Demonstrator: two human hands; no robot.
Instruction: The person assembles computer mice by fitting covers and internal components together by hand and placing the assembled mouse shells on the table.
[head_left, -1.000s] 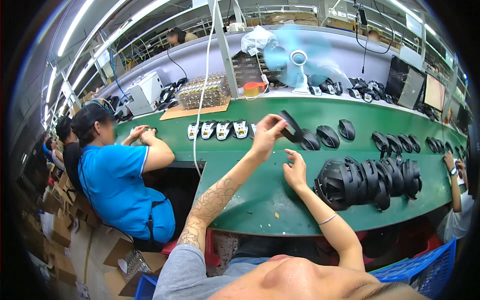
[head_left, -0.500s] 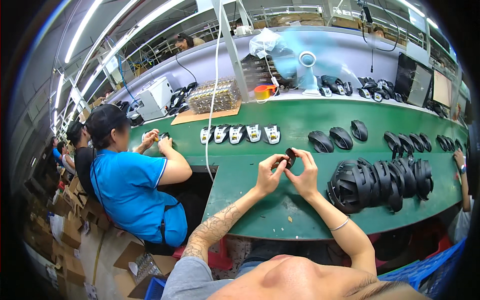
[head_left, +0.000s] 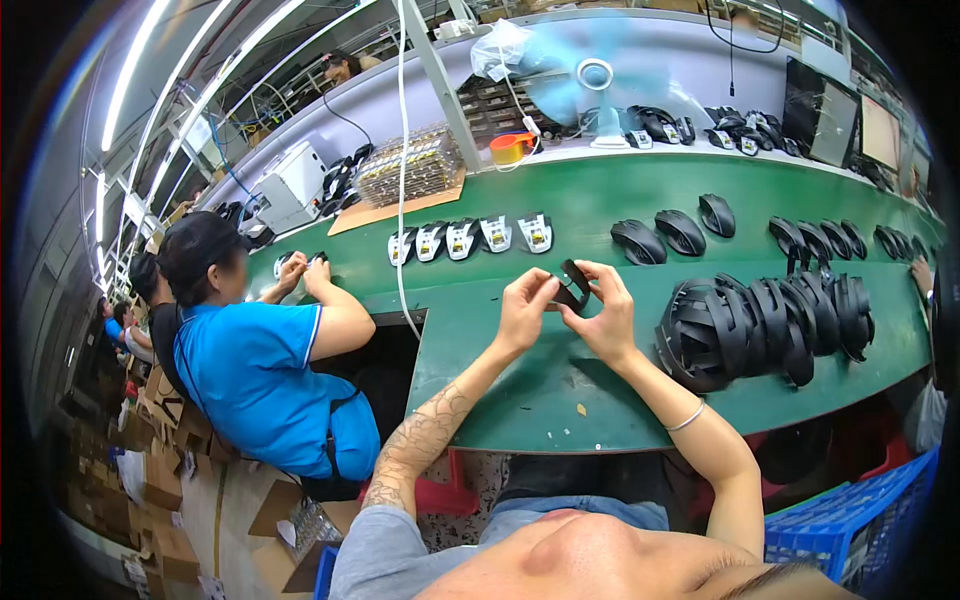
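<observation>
Between the fingertips of my left hand [head_left: 524, 308] and my right hand [head_left: 609, 320] is a thin, curved black plastic piece [head_left: 575, 277], held over the green table. Both hands pinch it, one from each side, and my fingers cover part of it. To the right of my right hand lies a heap of similar-looking black curved plastic shells [head_left: 710, 335], nested in rows. Beyond my hands, several mouse bases [head_left: 463, 240] with white and yellow insides stand in a row. Black computer mice [head_left: 680, 231] sit farther right.
A co-worker in a blue shirt [head_left: 255, 375] works at the left, hands over the table [head_left: 480, 390]. A white cable [head_left: 402, 180] hangs down there. On the back shelf are a running fan [head_left: 594, 76] and orange tape [head_left: 508, 149]. A blue crate [head_left: 850, 530] stands at lower right.
My hands have moved slightly apart, and the black piece is turned so that its curved outline shows more. The whole view has shifted. The co-worker's hands have moved a little.
</observation>
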